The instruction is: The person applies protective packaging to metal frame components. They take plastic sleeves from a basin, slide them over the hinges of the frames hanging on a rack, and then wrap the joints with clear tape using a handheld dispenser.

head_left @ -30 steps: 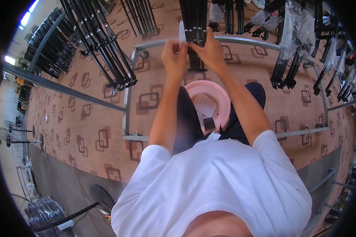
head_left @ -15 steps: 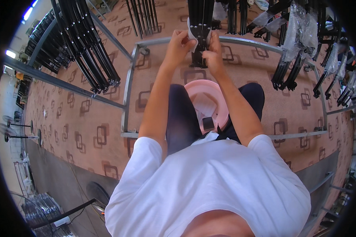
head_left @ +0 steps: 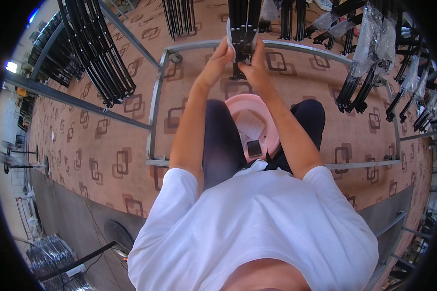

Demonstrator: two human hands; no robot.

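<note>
A cluster of black metal bars (head_left: 243, 26) with small shiny rivets hangs upright in front of me. A thin white sheet (head_left: 229, 30) is wrapped part way round it and shows at both sides. My left hand (head_left: 217, 64) closes on the sheet at the left side of the bars, its fingertips mostly hidden behind. On the right side my right hand (head_left: 256, 67) presses the sheet against the bars, thumb across the front near their lower end. Between my knees sits a pink tub (head_left: 273, 127) containing folded white sheets (head_left: 249, 124) and a small black block (head_left: 254, 148).
Grey metal frame bars (head_left: 153, 116) surround me at floor level. More black bars (head_left: 98, 58) hang at left, and others in clear plastic wrap (head_left: 366, 43) hang at right. A caster (head_left: 175, 58) sits by the far left corner. Patterned carpet (head_left: 102, 127) covers the floor.
Both hands have closed in flatter round the sheet and bars. The left palm now lies along the side, and the sheet sits closer to the bars. The view has shifted slightly.
</note>
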